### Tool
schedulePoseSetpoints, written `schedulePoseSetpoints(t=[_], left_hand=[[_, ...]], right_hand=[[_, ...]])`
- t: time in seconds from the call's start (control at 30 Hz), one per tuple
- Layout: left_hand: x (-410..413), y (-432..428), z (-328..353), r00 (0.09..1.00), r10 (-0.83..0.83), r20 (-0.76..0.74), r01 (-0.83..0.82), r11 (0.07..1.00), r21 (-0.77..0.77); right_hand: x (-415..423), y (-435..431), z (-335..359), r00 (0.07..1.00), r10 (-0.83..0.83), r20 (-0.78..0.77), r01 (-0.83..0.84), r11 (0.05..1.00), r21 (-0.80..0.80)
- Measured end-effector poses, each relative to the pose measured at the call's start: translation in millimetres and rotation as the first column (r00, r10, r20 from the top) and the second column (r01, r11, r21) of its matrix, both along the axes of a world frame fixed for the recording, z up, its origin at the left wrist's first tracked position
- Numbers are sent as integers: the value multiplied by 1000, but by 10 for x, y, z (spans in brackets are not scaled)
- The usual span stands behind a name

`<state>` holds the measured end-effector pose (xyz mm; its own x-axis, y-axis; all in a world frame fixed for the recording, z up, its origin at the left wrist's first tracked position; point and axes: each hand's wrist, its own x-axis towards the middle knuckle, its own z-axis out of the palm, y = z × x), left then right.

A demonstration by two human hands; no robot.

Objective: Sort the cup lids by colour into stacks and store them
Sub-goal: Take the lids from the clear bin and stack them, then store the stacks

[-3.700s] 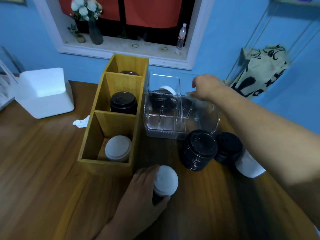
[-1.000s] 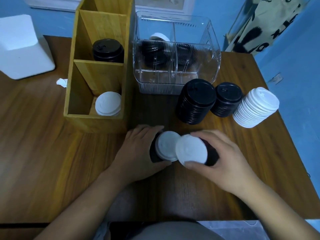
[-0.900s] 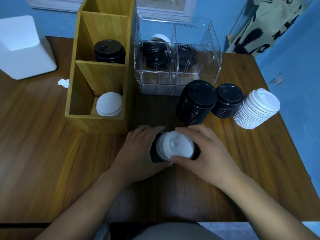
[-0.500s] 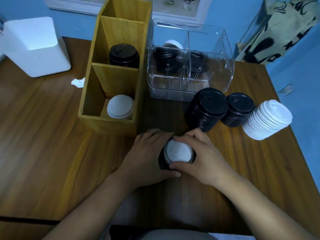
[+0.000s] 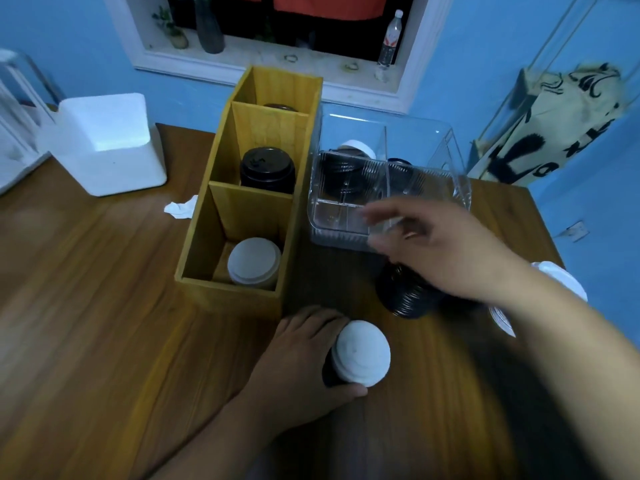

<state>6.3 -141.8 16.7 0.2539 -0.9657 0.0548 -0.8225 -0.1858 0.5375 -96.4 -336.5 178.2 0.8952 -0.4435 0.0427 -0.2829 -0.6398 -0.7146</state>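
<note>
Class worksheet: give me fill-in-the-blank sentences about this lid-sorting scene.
In the wooden box, the nearest stack is ____.
The middle stack is ____.
The left hand grips a bundle whose top is ____.
The right hand hovers above a ____ pile on the table.
Missing: white; black; white; black.

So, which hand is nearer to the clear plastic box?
Right. The right hand hangs at the front edge of the clear plastic box; the left hand grips the white-topped lid stack, farther away.
</note>
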Motion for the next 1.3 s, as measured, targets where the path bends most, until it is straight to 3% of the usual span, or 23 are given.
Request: schedulePoseSetpoints(t=[0.1, 0.17, 0.3, 0.4, 0.57, 0.83, 1.03, 1.2, 1.3], left_hand=[[3, 8, 26, 1000, -6, -24, 7, 1000, 12], [12, 0, 28, 999, -12, -33, 12, 1000, 13], [39, -28, 17, 999, -43, -23, 44, 998, 37], [65, -42, 2, 996, -56, -64, 60, 996, 66], [79, -73, 10, 997, -69, -42, 73, 992, 101], [55, -44, 19, 999, -42, -29, 44, 998, 53], [21, -21, 5, 1000, -7, -26, 8, 1000, 19], [27, -14, -11, 1000, 2, -16, -2, 1000, -11], [34, -21, -52, 1000, 1, 30, -1, 1000, -16]], right_hand=[[587, -607, 119, 989, -123, 85, 131, 986, -107], [1005, -991, 64, 985, -171, 35, 174, 958, -229], [1591, -1403, -98, 964, -148, -221, 28, 882, -470], [1810, -1529, -195, 885, -172, -433, -117, 818, -564], [1958, -1634, -276, 854, -231, -466, -117, 787, -606], [1761, -1575, 10, 942, -255, -216, 89, 814, -574], [829, -877, 345, 975, -203, 92, 223, 875, -429], [-495, 162, -147, 965, -115, 238, 198, 911, -362], [-1077, 489, -702, 967, -78, 244, 156, 934, -321]])
